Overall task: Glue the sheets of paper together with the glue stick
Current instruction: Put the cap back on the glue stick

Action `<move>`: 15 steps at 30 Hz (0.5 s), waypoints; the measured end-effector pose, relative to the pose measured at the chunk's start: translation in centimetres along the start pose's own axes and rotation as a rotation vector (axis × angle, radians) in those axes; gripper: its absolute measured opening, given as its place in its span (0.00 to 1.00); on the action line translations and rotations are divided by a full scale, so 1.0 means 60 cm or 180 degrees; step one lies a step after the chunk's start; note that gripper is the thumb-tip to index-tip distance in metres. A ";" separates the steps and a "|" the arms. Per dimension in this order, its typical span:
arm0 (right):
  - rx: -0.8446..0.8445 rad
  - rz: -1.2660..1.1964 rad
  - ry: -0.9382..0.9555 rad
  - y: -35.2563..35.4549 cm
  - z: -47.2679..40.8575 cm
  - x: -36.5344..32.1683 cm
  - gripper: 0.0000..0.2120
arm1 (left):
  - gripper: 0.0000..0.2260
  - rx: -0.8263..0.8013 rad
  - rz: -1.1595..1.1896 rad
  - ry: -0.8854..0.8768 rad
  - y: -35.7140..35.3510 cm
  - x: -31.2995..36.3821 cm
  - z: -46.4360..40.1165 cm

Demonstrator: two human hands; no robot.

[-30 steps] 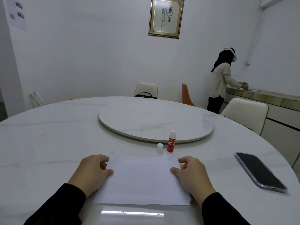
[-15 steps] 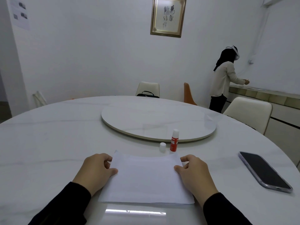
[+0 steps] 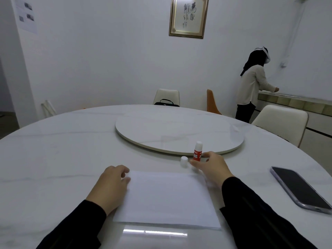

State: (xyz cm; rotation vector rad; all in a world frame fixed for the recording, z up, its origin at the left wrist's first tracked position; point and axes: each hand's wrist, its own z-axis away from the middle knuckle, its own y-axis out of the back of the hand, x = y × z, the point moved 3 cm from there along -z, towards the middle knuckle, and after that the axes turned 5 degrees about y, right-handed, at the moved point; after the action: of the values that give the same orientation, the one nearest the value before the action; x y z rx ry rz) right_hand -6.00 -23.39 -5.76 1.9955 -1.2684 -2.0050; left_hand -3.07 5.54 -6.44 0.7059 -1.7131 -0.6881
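White sheets of paper (image 3: 167,198) lie stacked flat on the marble table in front of me. My left hand (image 3: 112,184) rests on their left edge, fingers curled on the corner. A red and white glue stick (image 3: 197,151) stands upright just beyond the paper, uncapped, and its small white cap (image 3: 184,161) stands to its left. My right hand (image 3: 212,168) is off the paper and reaches to the glue stick, thumb and fingers spread around its base; the fingers are not closed on it.
A round turntable (image 3: 179,133) sits at the table's centre, right behind the glue stick. A phone (image 3: 301,189) lies face up at the right. Chairs stand around the table's far side. A person (image 3: 251,87) stands at a counter far right.
My right hand left the paper's right edge and moved forward to the glue stick. My left hand stayed on the paper's left edge. The camera shifted slightly.
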 end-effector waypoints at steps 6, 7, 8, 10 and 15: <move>0.0499 -0.0141 0.0359 -0.001 -0.005 0.002 0.07 | 0.11 0.0411 0.0439 0.0110 0.021 0.008 -0.017; 0.0589 -0.0368 0.0446 0.008 0.001 -0.006 0.04 | 0.10 0.0472 0.0678 0.0090 0.027 0.018 -0.020; 0.0626 -0.0652 0.0545 0.016 0.009 -0.016 0.04 | 0.09 0.0471 0.1035 0.0044 0.034 0.030 -0.023; 0.0346 -0.1435 0.0756 0.017 0.032 -0.046 0.05 | 0.07 0.0080 0.2003 -0.0117 0.041 0.068 -0.024; -0.1291 -0.2510 0.0711 -0.031 0.104 -0.097 0.10 | 0.18 -0.1396 0.2818 -0.0442 0.000 0.150 -0.004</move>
State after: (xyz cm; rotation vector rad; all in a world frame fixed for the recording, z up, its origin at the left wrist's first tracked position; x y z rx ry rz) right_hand -9.38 -15.81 -3.05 2.6056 0.0219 -1.9533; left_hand -4.77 -1.26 -0.78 -0.4146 -1.6956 -0.4455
